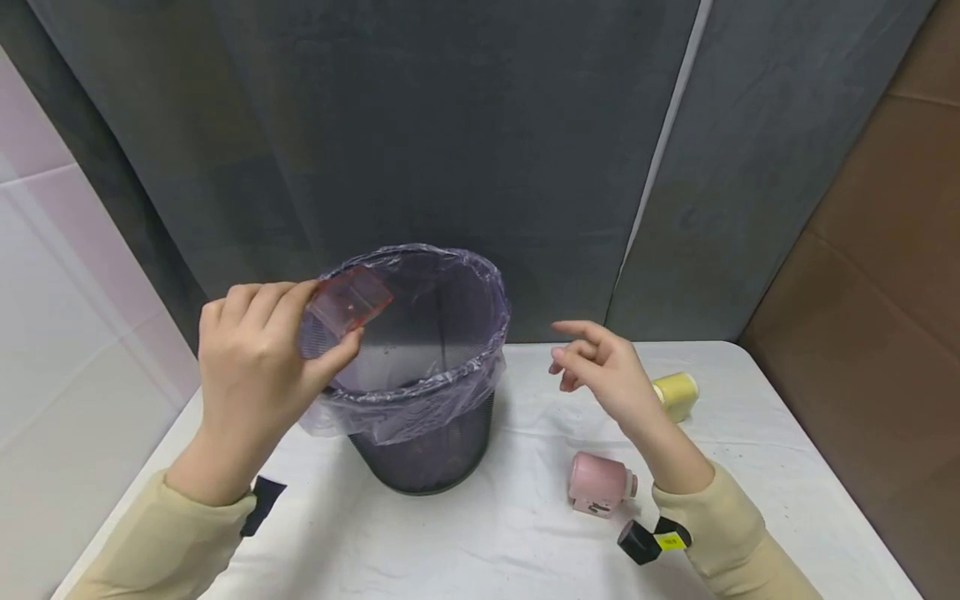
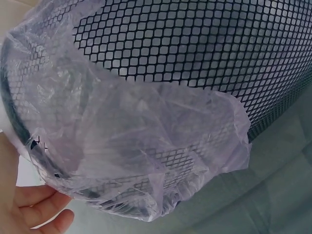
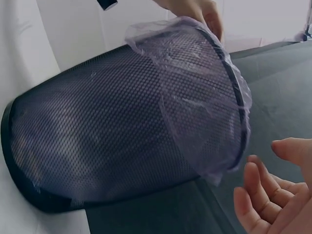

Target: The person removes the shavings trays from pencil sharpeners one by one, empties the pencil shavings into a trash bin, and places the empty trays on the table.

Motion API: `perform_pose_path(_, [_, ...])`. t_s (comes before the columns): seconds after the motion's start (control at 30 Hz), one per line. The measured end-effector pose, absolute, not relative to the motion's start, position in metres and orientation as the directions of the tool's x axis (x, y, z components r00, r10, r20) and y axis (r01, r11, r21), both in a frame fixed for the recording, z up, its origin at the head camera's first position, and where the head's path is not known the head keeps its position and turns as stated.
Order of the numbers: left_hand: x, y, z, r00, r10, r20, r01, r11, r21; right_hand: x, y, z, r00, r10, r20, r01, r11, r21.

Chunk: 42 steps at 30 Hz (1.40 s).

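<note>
My left hand point(image 1: 258, 367) pinches a small clear box with reddish edges point(image 1: 351, 300) between thumb and fingers. In the head view the box overlaps the open mouth of a dark mesh wastebasket point(image 1: 431, 462), at its left rim. A thin purple bin liner point(image 1: 472, 400) is folded over that rim and hangs down outside, seen closely in the left wrist view as well. To the right of the wastebasket, my right hand point(image 1: 603, 375) is held in the air, fingers loosely bent, with nothing in it.
A pink bottle point(image 1: 597, 483) lies on its side on the white tabletop point(image 1: 420, 550), near my right forearm. Behind my right wrist is a yellow container point(image 1: 678, 395), partly hidden. A dark grey partition point(image 1: 465, 133) closes off the back, with a brown wall point(image 1: 885, 333) at the right.
</note>
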<state>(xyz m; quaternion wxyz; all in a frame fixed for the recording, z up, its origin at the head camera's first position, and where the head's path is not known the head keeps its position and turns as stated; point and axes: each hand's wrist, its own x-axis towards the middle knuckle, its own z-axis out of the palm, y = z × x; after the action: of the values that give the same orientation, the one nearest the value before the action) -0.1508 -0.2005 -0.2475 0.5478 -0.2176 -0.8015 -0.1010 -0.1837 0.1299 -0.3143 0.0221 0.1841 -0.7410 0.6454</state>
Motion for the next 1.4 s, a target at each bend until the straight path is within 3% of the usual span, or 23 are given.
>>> perform_pose_path(0.2, [-0.150, -0.203, -0.248, -0.338, 0.175, 0.925, 0.463, 0.886, 0.001, -0.175, 0.145, -0.318, -0.926, -0.208, 0.316, -0.358, 0.213, -0.909])
perform_pose_path(0.6, [-0.143, -0.198, -0.250, -0.373, 0.083, 0.924, 0.510, 0.850, 0.129, -0.151, 0.154, -0.324, -0.934, -0.184, 0.305, -0.353, 0.367, -0.860])
perform_pose_path(1.1, [-0.134, -0.192, -0.260, -0.388, -0.002, 0.922, 0.579, 0.777, 0.246, -0.141, 0.170, -0.364, -0.932, -0.175, 0.316, -0.360, 0.388, -0.848])
perform_pose_path(1.4, [-0.129, -0.184, -0.265, -0.341, -0.042, 0.939, 0.620, 0.741, 0.258, -0.136, 0.175, -0.375, -0.938, -0.176, 0.300, -0.346, 0.396, -0.850])
